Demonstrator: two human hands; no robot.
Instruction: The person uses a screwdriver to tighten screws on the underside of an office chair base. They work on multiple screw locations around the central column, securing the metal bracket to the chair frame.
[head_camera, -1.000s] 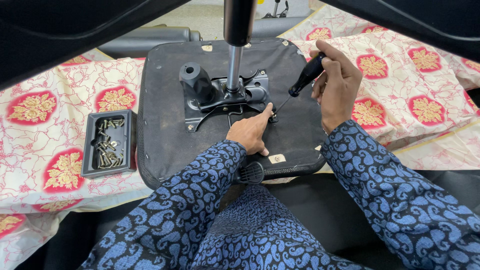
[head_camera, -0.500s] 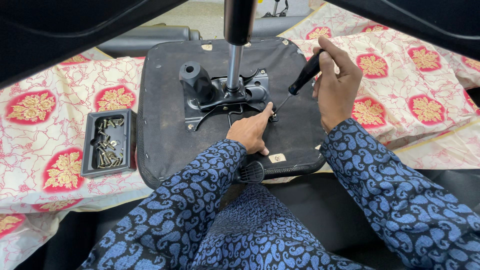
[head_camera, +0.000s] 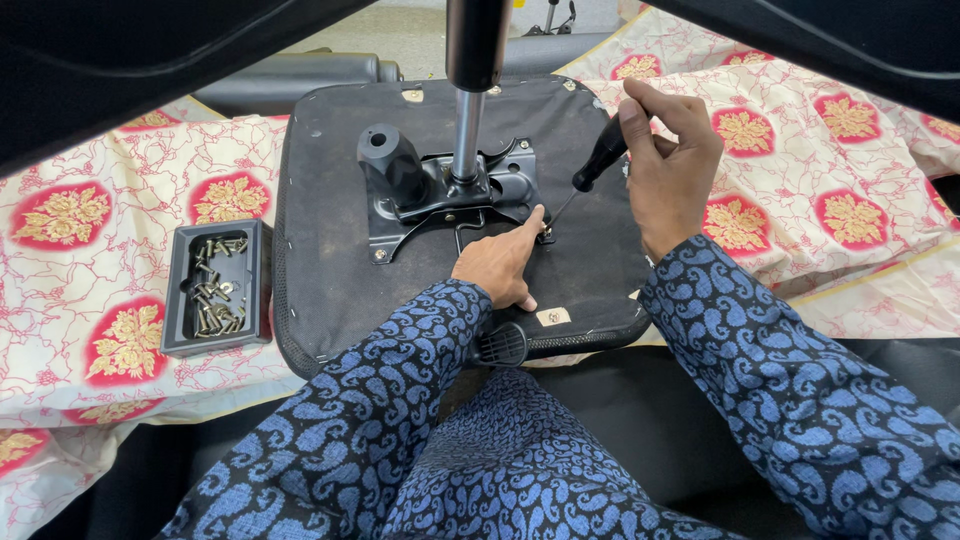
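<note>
An upturned black office chair seat lies on a patterned cloth, with a black metal mechanism plate and a gas cylinder rising from it. My right hand grips a black-handled screwdriver, its tip down at the plate's right corner. My left hand rests on the seat, its fingertip touching the spot where the screwdriver tip meets the plate. A black knob stands on the plate's left side.
A small black tray with several screws sits left of the seat. A cream and red floral cloth covers the surface. A dark chair part lies behind the seat. A black round knob pokes out at the seat's near edge.
My right hand has shifted the screwdriver handle slightly; my left hand stays at the screw point. Nothing else has moved.
</note>
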